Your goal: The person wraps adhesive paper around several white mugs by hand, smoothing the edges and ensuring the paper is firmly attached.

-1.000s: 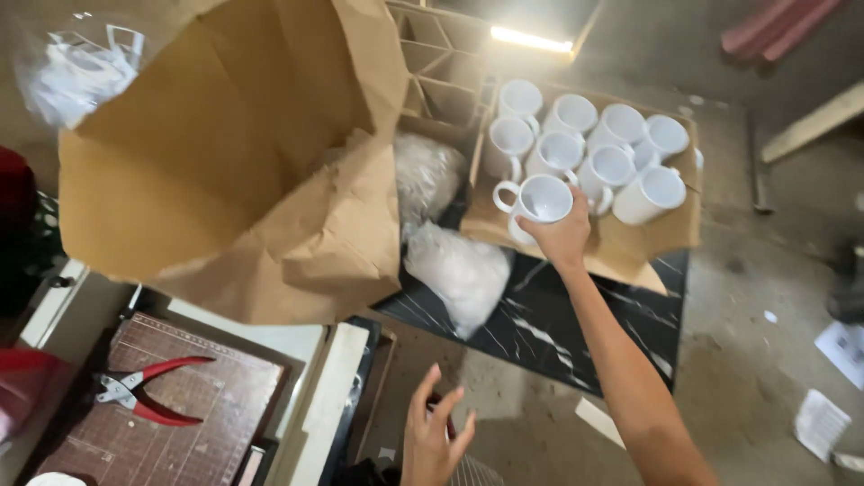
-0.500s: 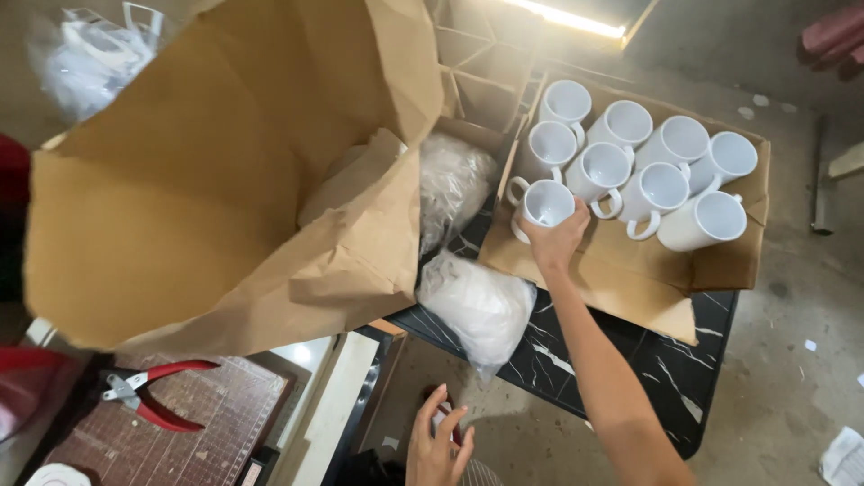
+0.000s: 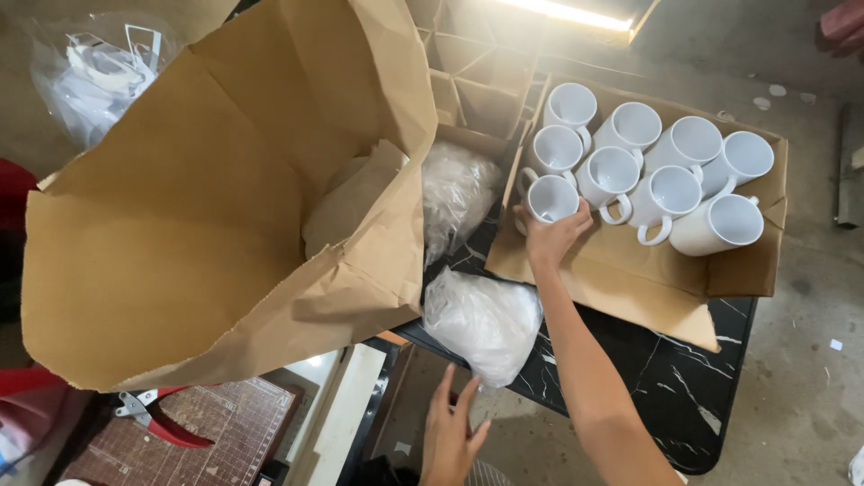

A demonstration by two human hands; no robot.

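White mug set among its fellows

White mug (image 3: 551, 198), right of centre frame, sits in our right hand (image 3: 551, 236), fingers clamped around it on the cardboard tray (image 3: 621, 279) beside eight other mugs (image 3: 661, 166). Our left hand (image 3: 450, 432), bottom centre, hangs with fingers apart below a plastic bag (image 3: 481, 319) on the black marble worktop (image 3: 675, 378).

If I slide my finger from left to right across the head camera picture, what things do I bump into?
Clear plastic bag → big brown paper bag → crumpled plastic wrap → right hand on a white mug → more white mugs on cardboard.
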